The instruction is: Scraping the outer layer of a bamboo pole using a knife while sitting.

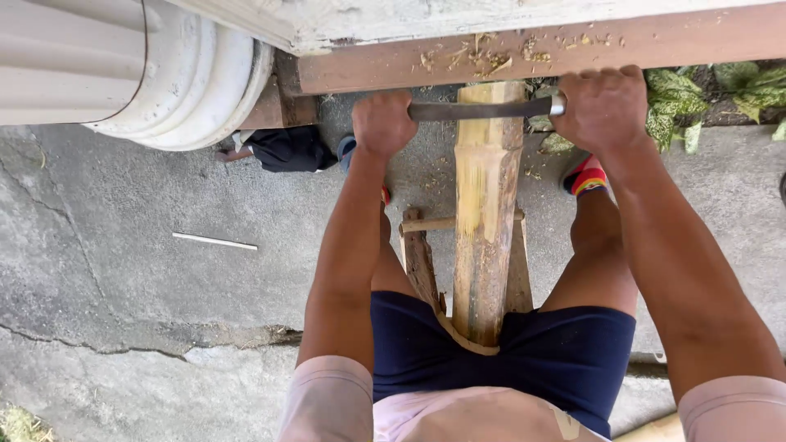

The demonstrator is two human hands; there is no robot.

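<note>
A thick bamboo pole [485, 213] runs away from me between my legs, its far end against a brown wooden beam [393, 69]. A dark steel blade [479, 110] lies crosswise on the pole near its far end. My left hand [382, 123] is closed on the blade's left end. My right hand [602, 106] grips the handle at its right end, by a metal collar. A pale, freshly scraped strip shows on the pole just below the blade. The pole rests on a small wooden stand [422, 254] with a crossbar.
A white fluted column base [176, 78] stands at the upper left. Shavings lie on the beam. A dark cloth [288, 149] and a thin white stick [214, 241] lie on the cracked concrete. Green leafy plants [720, 90] grow at the right.
</note>
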